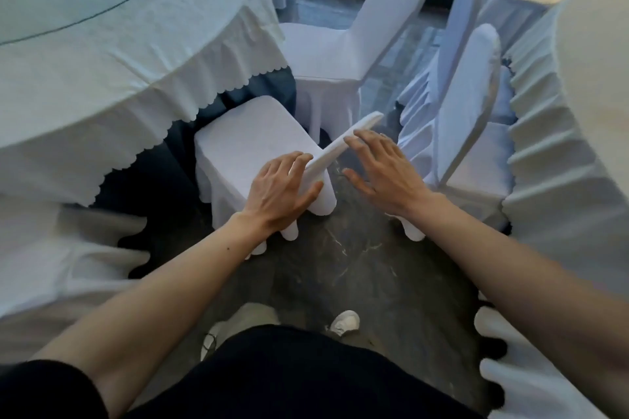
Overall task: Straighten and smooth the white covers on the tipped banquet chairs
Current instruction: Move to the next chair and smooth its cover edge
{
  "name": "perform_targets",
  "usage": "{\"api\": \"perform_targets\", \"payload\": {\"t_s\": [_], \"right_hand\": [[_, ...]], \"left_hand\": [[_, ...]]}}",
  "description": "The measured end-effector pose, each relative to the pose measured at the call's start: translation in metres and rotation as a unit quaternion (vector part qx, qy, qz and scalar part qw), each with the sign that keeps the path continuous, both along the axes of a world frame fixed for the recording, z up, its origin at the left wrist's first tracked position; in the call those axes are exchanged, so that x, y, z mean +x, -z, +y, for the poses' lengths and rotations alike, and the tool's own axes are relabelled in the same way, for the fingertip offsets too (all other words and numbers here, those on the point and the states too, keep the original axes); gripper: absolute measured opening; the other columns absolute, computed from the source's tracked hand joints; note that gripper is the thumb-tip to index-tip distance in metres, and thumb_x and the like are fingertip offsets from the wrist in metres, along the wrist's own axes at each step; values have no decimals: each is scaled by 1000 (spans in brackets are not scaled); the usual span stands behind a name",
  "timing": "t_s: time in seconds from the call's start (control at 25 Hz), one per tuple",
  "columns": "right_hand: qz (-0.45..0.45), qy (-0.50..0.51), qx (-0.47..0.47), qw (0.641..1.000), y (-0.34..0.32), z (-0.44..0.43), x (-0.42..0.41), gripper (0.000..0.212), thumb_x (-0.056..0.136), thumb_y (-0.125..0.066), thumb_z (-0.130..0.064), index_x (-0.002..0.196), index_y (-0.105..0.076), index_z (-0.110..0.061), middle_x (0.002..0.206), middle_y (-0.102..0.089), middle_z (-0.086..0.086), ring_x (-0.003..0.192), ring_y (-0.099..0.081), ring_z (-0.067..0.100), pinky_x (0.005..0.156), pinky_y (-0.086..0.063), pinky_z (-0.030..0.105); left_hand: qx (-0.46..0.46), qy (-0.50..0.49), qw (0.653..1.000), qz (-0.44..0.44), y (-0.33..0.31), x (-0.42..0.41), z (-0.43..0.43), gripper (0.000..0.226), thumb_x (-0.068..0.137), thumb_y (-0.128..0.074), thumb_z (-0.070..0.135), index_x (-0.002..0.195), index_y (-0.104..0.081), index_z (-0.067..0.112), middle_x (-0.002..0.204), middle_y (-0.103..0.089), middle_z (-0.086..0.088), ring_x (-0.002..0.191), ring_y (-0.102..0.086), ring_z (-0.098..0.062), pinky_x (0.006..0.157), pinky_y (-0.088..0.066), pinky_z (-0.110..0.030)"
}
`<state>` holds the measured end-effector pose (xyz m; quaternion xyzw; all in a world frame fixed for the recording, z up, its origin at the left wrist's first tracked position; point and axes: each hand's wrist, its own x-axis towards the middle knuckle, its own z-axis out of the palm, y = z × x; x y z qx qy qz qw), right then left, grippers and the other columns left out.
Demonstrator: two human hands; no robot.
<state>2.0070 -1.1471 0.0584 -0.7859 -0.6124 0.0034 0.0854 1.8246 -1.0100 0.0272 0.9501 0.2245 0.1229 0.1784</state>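
Observation:
A banquet chair in a white cover [245, 143] stands in the centre, its seat tucked toward the round table. Its backrest top edge [360, 127] runs diagonally from near left to far right. My left hand [282, 190] clasps the near end of that backrest, fingers on the seat side and thumb on the rear side, pinching the cover. My right hand [381, 173] hovers over the rear side with fingers spread, its fingertips touching the top edge and its thumb free.
A round table with a scalloped white cloth [112, 71] fills the left. A second covered chair [326, 54] stands behind, two more [469, 105] at the right beside a pleated table skirt [561, 163]. Dark marble floor [340, 269] lies between me and the chair.

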Motion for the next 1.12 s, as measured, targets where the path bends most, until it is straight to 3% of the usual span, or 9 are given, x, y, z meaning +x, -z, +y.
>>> {"api": "perform_targets", "payload": {"t_s": [0.28, 0.44, 0.64, 0.76, 0.88, 1.0, 1.12], "right_hand": [[1, -111, -57, 992, 17, 24, 109, 63, 95, -42, -50, 144, -33, -11, 148, -37, 17, 139, -31, 34, 116, -24, 50], [2, -172, -91, 981, 40, 51, 146, 63, 95, -44, -51, 144, -33, -12, 147, -40, 14, 136, -36, 32, 116, -24, 48], [32, -232, -139, 962, 59, 78, 179, 55, 95, -34, -52, 134, -42, -14, 134, -51, 10, 121, -49, 30, 104, -40, 45], [42, -265, -142, 953, 71, 92, 192, 52, 96, -34, -50, 129, -47, -13, 128, -55, 10, 114, -52, 29, 102, -41, 44], [29, -305, -143, 941, 80, 104, 199, 40, 96, -44, -43, 119, -50, -10, 114, -57, 11, 103, -55, 31, 99, -43, 46], [32, -348, -147, 925, 84, 117, 205, 31, 97, -49, -36, 115, -48, -12, 110, -55, 10, 98, -54, 29, 97, -44, 46], [43, -380, -160, 910, 84, 135, 201, 26, 97, -51, -31, 115, -46, -13, 112, -56, 9, 98, -54, 27, 97, -45, 43]], "left_hand": [[-9, -91, 995, 34, 18, 64, -22, 57, 96, -42, 53, 137, -40, 13, 138, -49, -11, 121, -50, -28, 100, -41, -43], [-8, -106, 993, 48, 36, 93, -11, 53, 96, -42, 49, 135, -39, 14, 132, -54, -10, 108, -59, -29, 84, -50, -44], [4, -97, 992, 78, 57, 114, 4, 48, 96, -42, 47, 133, -42, 16, 122, -60, -7, 96, -64, -27, 64, -53, -42], [37, -84, 995, 28, 59, 119, 10, 42, 93, -51, 41, 122, -52, 10, 104, -66, -10, 81, -67, -31, 50, -54, -42], [58, -59, 997, -4, 56, 119, 11, 37, 88, -60, 32, 115, -43, 13, 93, -68, -11, 69, -67, -29, 42, -52, -39], [73, -48, 996, 8, 55, 119, 19, 51, 77, -79, 19, 111, -42, 12, 90, -69, -11, 63, -67, -27, 39, -50, -33], [56, -64, 996, 5, 54, 111, 31, 54, 75, -81, 15, 112, -42, 12, 92, -68, -12, 66, -67, -28, 43, -54, -36]]}}
